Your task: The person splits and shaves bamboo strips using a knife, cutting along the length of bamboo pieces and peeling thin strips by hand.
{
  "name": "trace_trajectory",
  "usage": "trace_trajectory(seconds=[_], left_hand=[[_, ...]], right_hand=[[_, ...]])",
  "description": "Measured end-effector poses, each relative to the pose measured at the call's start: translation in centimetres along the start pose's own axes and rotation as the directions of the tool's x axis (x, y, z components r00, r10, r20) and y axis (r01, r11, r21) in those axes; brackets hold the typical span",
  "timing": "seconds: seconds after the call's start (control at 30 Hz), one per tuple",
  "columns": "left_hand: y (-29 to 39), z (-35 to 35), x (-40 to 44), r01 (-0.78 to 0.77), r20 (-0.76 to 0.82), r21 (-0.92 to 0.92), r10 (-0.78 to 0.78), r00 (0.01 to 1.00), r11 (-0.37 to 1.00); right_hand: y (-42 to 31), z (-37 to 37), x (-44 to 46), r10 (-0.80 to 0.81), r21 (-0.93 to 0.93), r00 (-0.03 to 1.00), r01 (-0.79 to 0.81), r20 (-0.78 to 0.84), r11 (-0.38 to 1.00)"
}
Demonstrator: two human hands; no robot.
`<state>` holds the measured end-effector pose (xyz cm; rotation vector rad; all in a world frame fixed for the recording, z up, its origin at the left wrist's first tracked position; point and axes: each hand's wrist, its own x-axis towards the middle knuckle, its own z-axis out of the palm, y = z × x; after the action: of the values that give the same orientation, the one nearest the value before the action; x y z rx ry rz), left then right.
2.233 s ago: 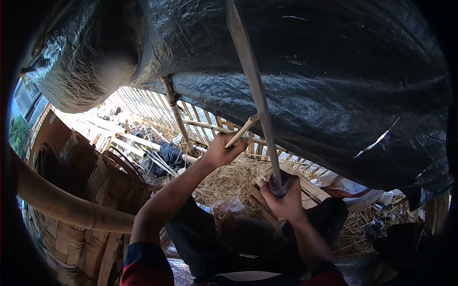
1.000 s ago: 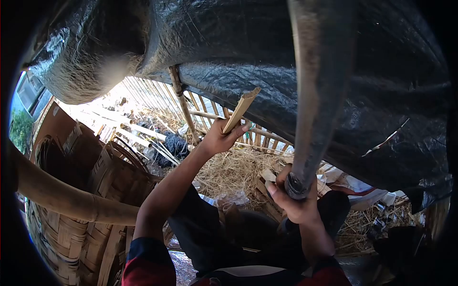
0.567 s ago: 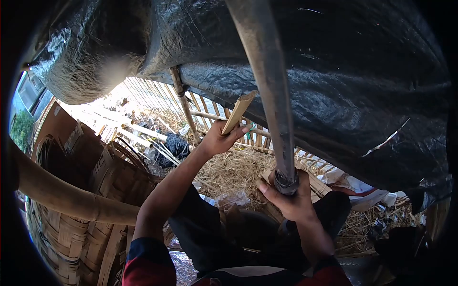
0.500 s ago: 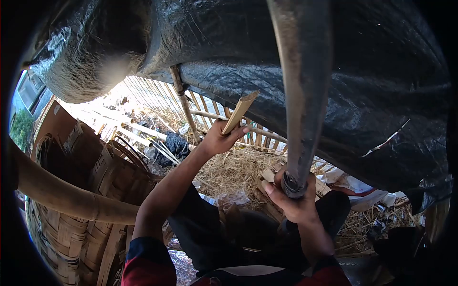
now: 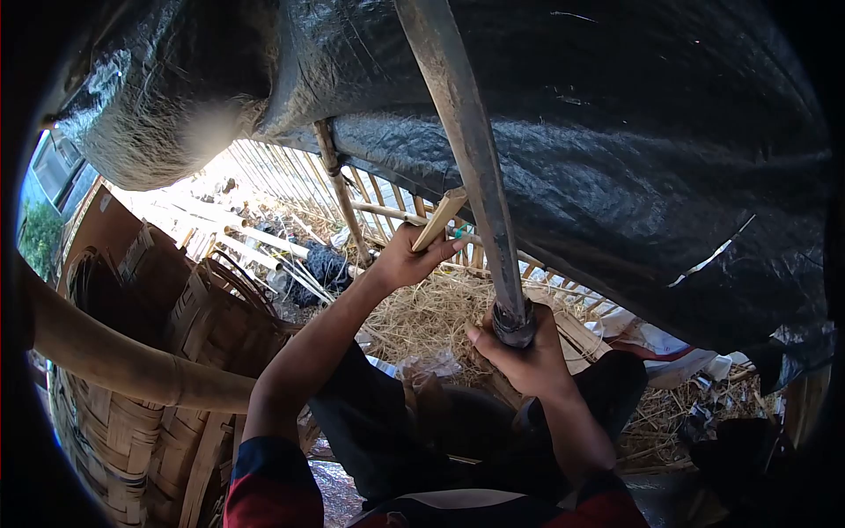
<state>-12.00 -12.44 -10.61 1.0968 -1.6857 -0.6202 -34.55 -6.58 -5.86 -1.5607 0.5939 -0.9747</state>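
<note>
My left hand (image 5: pixel 409 258) is closed around a short split piece of bamboo (image 5: pixel 440 218), whose pale end points up and to the right. My right hand (image 5: pixel 535 359) grips a machete (image 5: pixel 482 158) by its dark handle, with the long, worn blade rising toward the top of the view. The blade passes close to the upper end of the bamboo; whether they touch I cannot tell. The machete's handle end is partly hidden in my fingers. Below both hands lie straw-like shavings (image 5: pixel 422 321).
Woven bamboo baskets (image 5: pixel 132 422) stand at the left, behind a thick bamboo pole (image 5: pixel 132 365). Black plastic sheeting (image 5: pixel 634 185) hangs overhead and to the right. A slatted bamboo fence (image 5: pixel 282 180) runs behind. Split bamboo pieces (image 5: pixel 576 343) lie beyond my right hand.
The machete blade has swung leftward and now slants toward the bamboo piece. My right hand has shifted slightly left and up; my left hand stays nearly still, the bamboo's top end slightly lower.
</note>
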Motion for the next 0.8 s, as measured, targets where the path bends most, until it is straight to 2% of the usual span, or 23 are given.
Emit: trace_trajectory(seconds=[0.07, 0.13, 0.27, 0.33, 0.37, 0.4, 0.43, 0.47, 0.5, 0.53, 0.57, 0.63, 0.7, 0.73, 0.8], left_hand=[[-0.1, 0.0, 0.0, 0.011, 0.011, -0.002, -0.011, 1.0, 1.0], [-0.3, -0.2, -0.1, 0.147, 0.084, 0.068, -0.153, 0.985, 0.987], [-0.3, 0.5, 0.0, 0.157, 0.071, 0.046, -0.16, 0.985, 0.987], [0.1, 1.0, 0.1, 0.067, -0.01, -0.004, -0.067, 0.998, 0.998], [-0.1, 1.0, 0.1, 0.068, -0.007, -0.004, -0.068, 0.998, 0.998], [-0.2, 1.0, 0.1, 0.04, -0.007, -0.035, -0.04, 0.999, 0.999], [-0.2, 1.0, 0.1, 0.024, -0.008, -0.05, -0.025, 1.0, 0.998], [-0.1, 1.1, 0.2, 0.008, -0.008, -0.066, -0.009, 1.0, 0.998], [0.1, 1.1, 0.3, 0.047, -0.003, 0.004, -0.047, 0.999, 0.999], [0.2, 1.2, 0.2, 0.088, 0.002, 0.073, -0.088, 0.996, 0.993], [0.0, 1.3, 0.1, 0.089, 0.004, 0.072, -0.09, 0.996, 0.993], [-0.4, 1.3, 0.1, 0.023, 0.001, 0.001, -0.023, 1.0, 1.0], [-0.1, 1.2, 0.3, 0.045, 0.007, -0.017, -0.045, 0.999, 0.999], [-0.3, 1.2, 0.3, 0.025, 0.0, -0.012, -0.026, 1.0, 1.0], [-0.3, 1.3, 0.3, 0.009, -0.006, -0.007, -0.009, 1.0, 1.0]], right_hand=[[0.1, 0.0, 0.0, -0.017, -0.015, 0.999, 0.017, -0.031, 1.0], [0.3, -0.2, 0.2, -0.086, -0.103, 0.994, 0.078, -0.068, 0.992], [0.5, -0.5, 0.3, -0.1, -0.135, 0.991, 0.087, -0.091, 0.987], [0.5, -1.3, 0.3, -0.163, -0.256, 0.986, 0.146, -0.047, 0.956], [0.3, -2.0, 0.2, -0.161, -0.255, 0.986, 0.144, -0.049, 0.956], [-0.1, -2.7, 0.1, 0.148, 0.112, 0.981, -0.163, 0.126, 0.98], [-0.5, -3.1, 0.0, 0.351, 0.386, 0.853, -0.496, 0.387, 0.778], [-0.6, -2.4, -0.3, 0.348, 0.291, 0.901, -0.417, 0.261, 0.861], [0.0, -1.7, -0.2, 0.347, 0.29, 0.901, -0.416, 0.261, 0.862], [1.0, -1.0, 0.1, 0.079, 0.045, 0.997, -0.079, -0.002, 0.996], [1.4, -0.7, 0.2, -0.266, -0.278, 0.948, 0.212, -0.174, 0.937], [0.8, -1.0, 0.0, -0.276, -0.32, 0.94, 0.203, -0.2, 0.925], [0.6, -1.5, -0.3, -0.1, -0.151, 0.995, 0.096, -0.017, 0.984], [0.4, -1.6, -0.4, -0.102, -0.153, 0.995, 0.098, -0.018, 0.983], [0.1, -1.5, -0.5, 0.15, 0.038, 0.987, -0.152, 0.049, 0.988]])
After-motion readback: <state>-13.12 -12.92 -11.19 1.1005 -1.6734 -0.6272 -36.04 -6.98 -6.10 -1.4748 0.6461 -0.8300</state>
